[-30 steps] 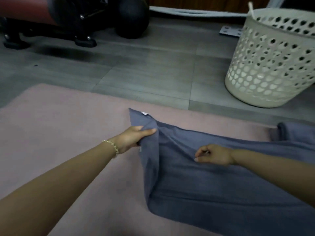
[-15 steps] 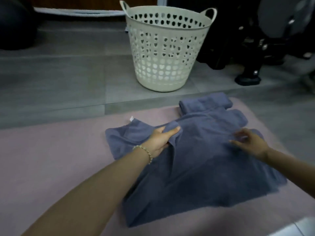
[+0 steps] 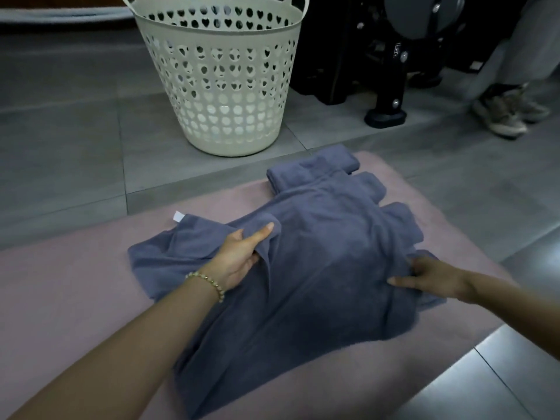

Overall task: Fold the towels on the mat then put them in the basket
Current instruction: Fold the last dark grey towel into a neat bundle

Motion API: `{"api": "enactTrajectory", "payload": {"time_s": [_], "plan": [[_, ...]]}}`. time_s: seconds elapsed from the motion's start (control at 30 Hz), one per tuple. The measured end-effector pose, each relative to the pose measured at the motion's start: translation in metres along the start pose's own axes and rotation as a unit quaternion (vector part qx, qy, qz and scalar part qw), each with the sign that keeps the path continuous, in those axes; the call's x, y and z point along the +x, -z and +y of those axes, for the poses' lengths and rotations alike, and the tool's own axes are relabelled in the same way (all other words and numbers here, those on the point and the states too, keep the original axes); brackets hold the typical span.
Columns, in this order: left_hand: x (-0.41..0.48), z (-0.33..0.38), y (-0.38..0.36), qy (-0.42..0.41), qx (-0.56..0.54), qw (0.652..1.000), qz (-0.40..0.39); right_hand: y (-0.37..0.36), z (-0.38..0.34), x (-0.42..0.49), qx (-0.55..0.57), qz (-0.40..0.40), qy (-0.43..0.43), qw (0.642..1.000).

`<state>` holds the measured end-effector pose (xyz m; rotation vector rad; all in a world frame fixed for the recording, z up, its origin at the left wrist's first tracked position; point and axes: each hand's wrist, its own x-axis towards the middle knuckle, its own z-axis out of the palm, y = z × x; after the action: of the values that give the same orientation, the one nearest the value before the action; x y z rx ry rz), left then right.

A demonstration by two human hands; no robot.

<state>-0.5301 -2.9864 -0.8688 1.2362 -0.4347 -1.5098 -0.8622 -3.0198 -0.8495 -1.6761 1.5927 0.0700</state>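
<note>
Blue towel (image 3: pixel 318 268) on mat (image 3: pixel 75 298): fold being pinched in left hand (image 3: pixel 239 259) grip, right edge being held in right hand (image 3: pixel 430 275) grip.

- No word, number or brand can be read anywhere in the view.
- A small white sewn-in tag (image 3: pixel 178 216) sticks out from a corner of the grey-blue towel (image 3: pixel 318 268), at about 10 o'clock from the towel's middle. Its face shows plain white, and any print on it is too small to tell.
- A short pale marking (image 3: pixel 395 52) stands on the upright of the black machine frame (image 3: pixel 391 77), at about 1 o'clock in the view. It looks like a line of lettering but is too small and blurred to read.
</note>
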Motion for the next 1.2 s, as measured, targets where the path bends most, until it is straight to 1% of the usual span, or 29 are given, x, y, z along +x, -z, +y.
{"api": "enactTrajectory", "payload": {"time_s": [0.03,0.1,0.13,0.2,0.23,0.27,0.33,0.4,0.47,0.53,0.63,0.7,0.77,0.83,0.9,0.97,1.07,1.13,1.2], "plan": [[-0.003,0.007,0.003,-0.012,-0.001,1.0,0.009,0.003,-0.013,0.0,-0.014,0.018,0.023,0.999],[-0.007,0.021,0.013,-0.039,0.02,0.999,0.028,0.002,-0.046,0.003,0.012,0.04,0.081,0.996],[-0.01,0.029,0.019,-0.052,0.036,0.997,0.039,0.0,-0.067,0.003,0.05,0.038,0.11,0.992],[-0.018,0.046,0.033,-0.08,0.045,0.994,0.063,-0.01,-0.112,0.004,0.139,0.002,0.171,0.975],[-0.023,0.054,0.039,-0.099,0.042,0.992,0.071,-0.016,-0.134,0.006,0.159,-0.011,0.2,0.967],[-0.026,0.06,0.048,-0.117,0.044,0.989,0.08,-0.023,-0.157,0.006,0.167,-0.01,0.219,0.961],[-0.036,0.071,0.064,-0.142,0.058,0.984,0.095,-0.041,-0.196,0.01,0.209,0.004,0.228,0.951],[-0.047,0.077,0.079,-0.158,0.074,0.98,0.094,-0.061,-0.232,0.014,0.262,-0.008,0.249,0.932],[-0.058,0.079,0.088,-0.17,0.083,0.978,0.085,-0.079,-0.262,0.02,0.28,-0.041,0.287,0.915],[-0.066,0.08,0.095,-0.184,0.091,0.975,0.083,-0.094,-0.287,0.021,0.279,-0.097,0.306,0.905],[-0.073,0.087,0.109,-0.194,0.076,0.974,0.087,-0.106,-0.312,0.022,0.238,-0.203,0.335,0.889],[-0.076,0.093,0.121,-0.185,0.044,0.977,0.098,-0.111,-0.323,0.024,0.204,-0.241,0.36,0.878],[-0.077,0.094,0.129,-0.177,0.019,0.979,0.098,-0.116,-0.334,0.024,0.166,-0.215,0.388,0.881],[-0.075,0.092,0.131,-0.18,0.009,0.979,0.095,-0.123,-0.342,0.024,0.125,-0.137,0.434,0.882],[-0.073,0.09,0.132,-0.185,0.014,0.977,0.108,-0.128,-0.347,0.027,0.078,-0.047,0.479,0.873],[-0.071,0.09,0.132,-0.19,0.043,0.973,0.12,-0.131,-0.349,0.035,0.054,0.017,0.506,0.861],[-0.069,0.089,0.128,-0.191,0.077,0.972,0.116,-0.132,-0.351,0.043,0.094,0.04,0.522,0.847],[-0.068,0.089,0.123,-0.2,0.088,0.968,0.119,-0.131,-0.353,0.045,0.114,0.037,0.507,0.853],[-0.067,0.089,0.119,-0.227,0.122,0.96,0.107,-0.131,-0.353,0.049,0.132,0.02,0.484,0.865]]}}
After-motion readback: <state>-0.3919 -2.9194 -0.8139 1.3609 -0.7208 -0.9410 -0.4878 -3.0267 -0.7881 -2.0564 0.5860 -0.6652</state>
